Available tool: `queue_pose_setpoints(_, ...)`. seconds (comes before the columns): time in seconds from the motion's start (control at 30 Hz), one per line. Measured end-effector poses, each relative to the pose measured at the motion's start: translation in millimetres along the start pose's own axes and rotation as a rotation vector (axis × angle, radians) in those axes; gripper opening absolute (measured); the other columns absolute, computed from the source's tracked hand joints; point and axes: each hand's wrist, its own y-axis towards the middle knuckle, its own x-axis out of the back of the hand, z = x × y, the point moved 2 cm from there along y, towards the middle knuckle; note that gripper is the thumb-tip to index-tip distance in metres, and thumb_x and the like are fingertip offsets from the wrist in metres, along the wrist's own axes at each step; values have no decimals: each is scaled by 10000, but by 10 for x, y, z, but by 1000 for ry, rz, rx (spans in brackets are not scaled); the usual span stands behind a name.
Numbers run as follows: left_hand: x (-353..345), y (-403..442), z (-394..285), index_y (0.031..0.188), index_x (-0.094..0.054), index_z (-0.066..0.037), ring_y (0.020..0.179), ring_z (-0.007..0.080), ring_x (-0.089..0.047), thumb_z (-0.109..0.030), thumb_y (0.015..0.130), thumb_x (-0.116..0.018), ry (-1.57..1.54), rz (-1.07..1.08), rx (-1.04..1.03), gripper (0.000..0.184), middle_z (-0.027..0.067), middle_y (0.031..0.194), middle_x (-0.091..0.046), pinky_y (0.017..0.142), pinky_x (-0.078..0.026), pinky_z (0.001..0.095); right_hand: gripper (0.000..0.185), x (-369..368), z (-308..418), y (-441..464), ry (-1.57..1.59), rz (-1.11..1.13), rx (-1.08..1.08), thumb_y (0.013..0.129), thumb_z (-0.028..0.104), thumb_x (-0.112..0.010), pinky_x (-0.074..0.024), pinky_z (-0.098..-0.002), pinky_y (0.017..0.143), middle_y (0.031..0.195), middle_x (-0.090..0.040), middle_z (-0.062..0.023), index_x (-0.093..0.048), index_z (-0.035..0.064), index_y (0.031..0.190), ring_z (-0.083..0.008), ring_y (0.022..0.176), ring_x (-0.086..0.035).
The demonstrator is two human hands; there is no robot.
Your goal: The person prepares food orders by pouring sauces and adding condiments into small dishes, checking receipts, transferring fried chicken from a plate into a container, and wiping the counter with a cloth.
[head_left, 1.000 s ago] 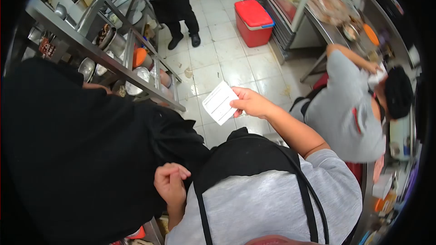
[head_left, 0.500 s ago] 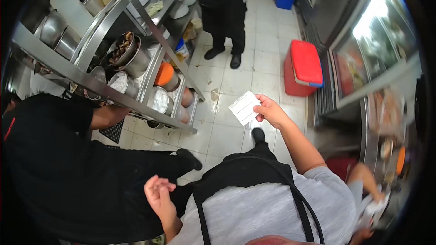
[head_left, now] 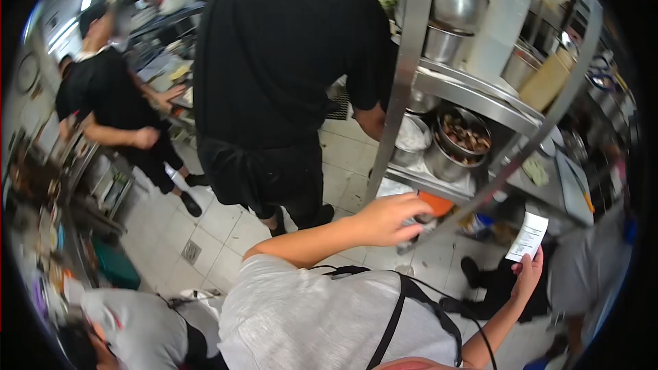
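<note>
My right hand (head_left: 526, 270) pinches the lower end of a white printed slip (head_left: 528, 236), which stands upright at the right, in front of a person in a grey shirt. My left hand (head_left: 394, 219) is raised near the lower front of the metal shelving, with fingers loosely bent and thumb apart; I see nothing in it. Behind it shows an orange lid (head_left: 434, 203). Above, on the shelving, are a metal pot of brown pieces (head_left: 465, 133) and a pot with white contents (head_left: 411, 133).
A co-worker in black (head_left: 288, 62) stands at the metal rack (head_left: 473, 89), one arm reaching to it. Another person in black (head_left: 113, 92) is at the left counter. A person in a grey shirt (head_left: 140, 325) is close by at lower left. A squeeze bottle (head_left: 500, 24) stands on the upper shelf.
The view has swung left, so the rack now appears at the right. My left hand has risen and reached forward. My right hand still holds the slip, now farther right.
</note>
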Motion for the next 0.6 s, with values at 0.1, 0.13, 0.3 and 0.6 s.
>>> queue_pose_setpoints(0.1,-254,240,-211,1023,-493,-31,801,270,-518,-117,698,-585,-30,-119,-117,349,115,897,-512,688,-428,316,398,156,-191,233,42,-50,36,772,19,-413,-311,-155,350,811,-558,-56,-374,18,1169,-50,423,-420)
queue_pose_setpoints(0.13,-381,466,-172,1023,-493,-32,829,276,-507,-119,692,-590,-29,-132,-130,356,122,925,-500,711,-421,321,399,193,-163,423,24,-64,99,772,19,-401,-298,-160,346,811,-554,-59,-371,17,1170,-50,418,-403)
queue_pose_setpoints(0.3,-1182,1679,-51,1047,-470,-42,987,320,-413,-133,651,-616,79,-206,-239,432,173,1096,-395,818,-358,384,436,570,309,1820,182,-179,271,764,24,-371,-304,-166,408,840,-529,-57,-355,33,1200,-56,516,-412)
queue_pose_setpoints(0.6,-2254,2644,306,1059,-371,-49,1129,414,-196,-199,597,-633,530,-683,-177,552,229,1204,-207,900,-198,541,635,846,2245,4231,277,-54,657,707,-27,-394,-289,-211,359,621,-459,-10,-194,87,1298,-75,418,-399)
